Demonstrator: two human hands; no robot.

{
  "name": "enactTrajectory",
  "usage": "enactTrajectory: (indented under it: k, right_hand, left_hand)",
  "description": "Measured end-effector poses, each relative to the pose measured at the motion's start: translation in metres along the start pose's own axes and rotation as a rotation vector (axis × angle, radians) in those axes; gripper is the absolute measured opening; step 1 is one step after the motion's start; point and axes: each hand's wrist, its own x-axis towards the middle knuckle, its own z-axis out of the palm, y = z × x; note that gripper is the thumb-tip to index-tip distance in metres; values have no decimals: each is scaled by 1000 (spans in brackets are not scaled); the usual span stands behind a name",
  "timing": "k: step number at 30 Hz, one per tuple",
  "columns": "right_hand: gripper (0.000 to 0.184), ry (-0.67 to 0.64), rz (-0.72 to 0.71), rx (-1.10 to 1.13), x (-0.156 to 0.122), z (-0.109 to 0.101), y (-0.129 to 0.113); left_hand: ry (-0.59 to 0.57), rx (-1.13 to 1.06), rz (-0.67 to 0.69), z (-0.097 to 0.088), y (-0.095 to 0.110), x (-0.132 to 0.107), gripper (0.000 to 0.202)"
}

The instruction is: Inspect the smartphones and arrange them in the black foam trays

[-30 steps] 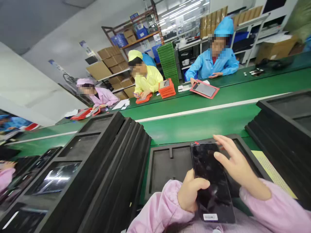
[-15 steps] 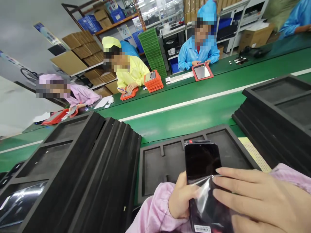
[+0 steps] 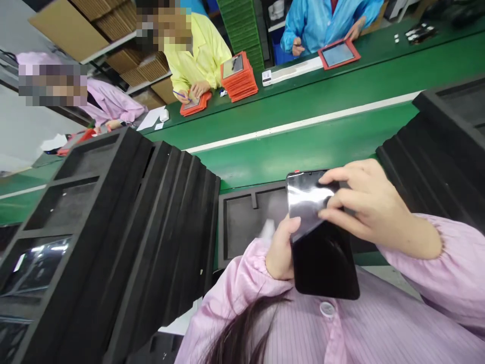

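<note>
Here: my left hand (image 3: 282, 250) grips a black, rectangular, glass-fronted phone (image 3: 325, 265) | my right hand (image 3: 369, 205) curls over it, grip can't tell

Phone (image 3: 324, 265) — partly covered, blue-sleeved person (image 3: 320, 28) — cropped

Black phone (image 3: 326, 263) with rounded corners, screen facing up, bright glare on its upper part, held in the left hand (image 3: 282, 247).

Left hand (image 3: 280, 253) clasping; right hand (image 3: 369, 207) arched opposite — fingers (image 3: 348, 199) bent, pointing left.
</note>
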Motion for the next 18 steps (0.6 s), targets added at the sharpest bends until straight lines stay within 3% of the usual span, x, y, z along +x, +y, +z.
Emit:
enactTrajectory:
  k: [3, 6, 7, 9, 11, 12, 15, 16, 18]
  right_hand:
    - [31, 116, 195, 47, -3, 17, -1]
    - [24, 157, 493, 239, -12, 23, -2]
    - [23, 89, 619, 323, -16, 23, -3]
    - [23, -172, 818, 508, -24, 18, -5]
    - [24, -399, 935, 695, -30, 12, -9]
    - [24, -441, 979, 769, -33, 9, -11]
    - [14, -355, 1135, 855, -42, -3, -9]
    - [15, -282, 1195, 813, -46, -9, -5]
    - [19, -17, 1340, 612, -55, -28, 10]
  left_hand:
    - [-188, -61, -130, -5, -1, 5, 25]
    - [-169, -77, -109, -9, -2, 8, 19]
    - [-125, -62, -69, -11, -3, 8, 16]
    - [-35, -11, -16, -14, -6, 9, 15]
    - [38, 36, -20, -18, -10, 13, 21]
    - [68, 41, -21, -20, -13, 17, 27]
    - [123, 88, -71, -23, -20, 30, 48]
    - [131, 116, -95, -24, -22, 34, 50]
    - [124, 158, -144, -26, -25, 39, 47]
